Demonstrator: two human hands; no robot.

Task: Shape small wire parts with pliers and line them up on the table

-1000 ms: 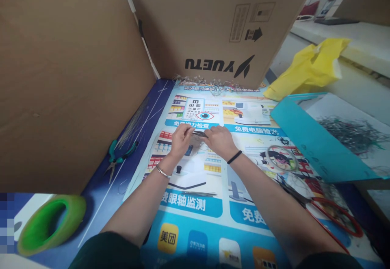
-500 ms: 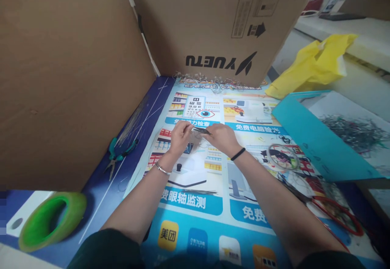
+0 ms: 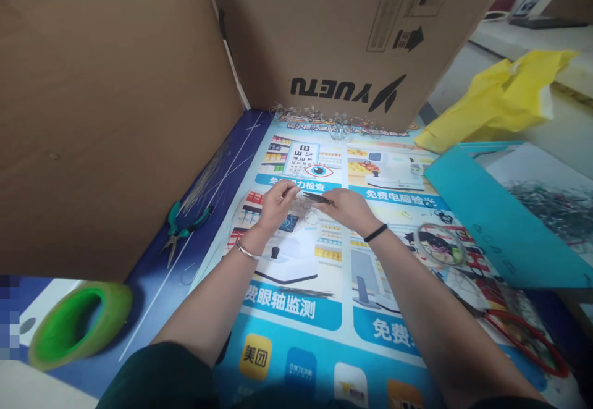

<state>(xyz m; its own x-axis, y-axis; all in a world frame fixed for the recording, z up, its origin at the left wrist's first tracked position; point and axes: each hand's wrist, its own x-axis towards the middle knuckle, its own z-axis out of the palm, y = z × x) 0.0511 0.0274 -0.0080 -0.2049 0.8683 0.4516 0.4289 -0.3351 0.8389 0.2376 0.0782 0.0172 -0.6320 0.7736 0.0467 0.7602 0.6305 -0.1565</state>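
In the head view, the left hand (image 3: 277, 205) and right hand (image 3: 348, 209) meet just above the printed poster (image 3: 296, 310), fingertips pinched on either end of a thin dark strip (image 3: 317, 198), perhaps wire, with green pliers (image 3: 183, 231) lying well to the left.

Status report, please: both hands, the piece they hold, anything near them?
Left hand and right hand both pinch a thin dark piece, over the printed mat. Green pliers lie to the left, apart from the hands.
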